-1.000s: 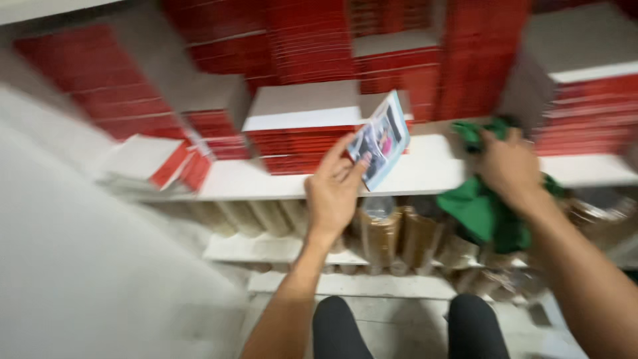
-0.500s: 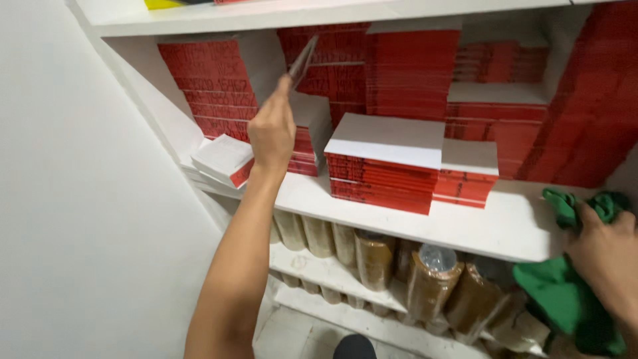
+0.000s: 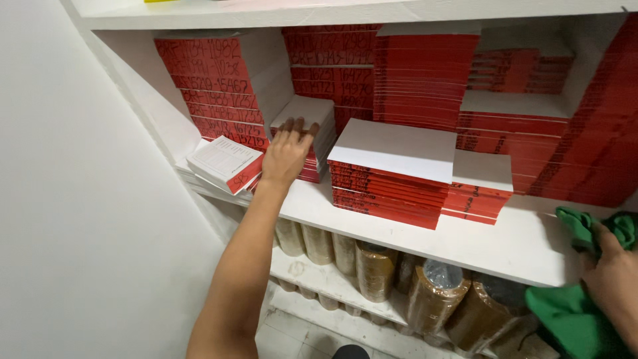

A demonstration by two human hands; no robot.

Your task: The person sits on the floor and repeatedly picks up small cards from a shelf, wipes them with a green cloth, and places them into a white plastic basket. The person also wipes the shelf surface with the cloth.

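Before you stands a white shelf unit [image 3: 372, 223], its middle board packed with red-spined booklets: tall stacks [image 3: 425, 73] against the back wall, and a lower front stack [image 3: 392, 166] topped in white, lying flat near the board's front edge. On the board beneath, rolls of brown tape [image 3: 372, 262] stand side by side on their edges.

Your left arm stretches up and forward from the bottom of the view, forearm nearly straight, wrist bent slightly back. Your left hand [image 3: 287, 154] lies palm down with the fingers spread fairly wide and extended, the fingertips resting on the white top of a short stack of booklets [image 3: 307, 116] at the left of the middle board; it grips nothing. That stack lies flat, its long axis running from the board's front towards the back wall, red spines facing you.

Just left of your wrist, a loose booklet [image 3: 224, 163] sits tilted on a low pile, a red strip along its near right edge.

At the lower right, your right hand [image 3: 615, 282] is curled around a green cloth [image 3: 571, 312], which drapes over the front edge of the board.
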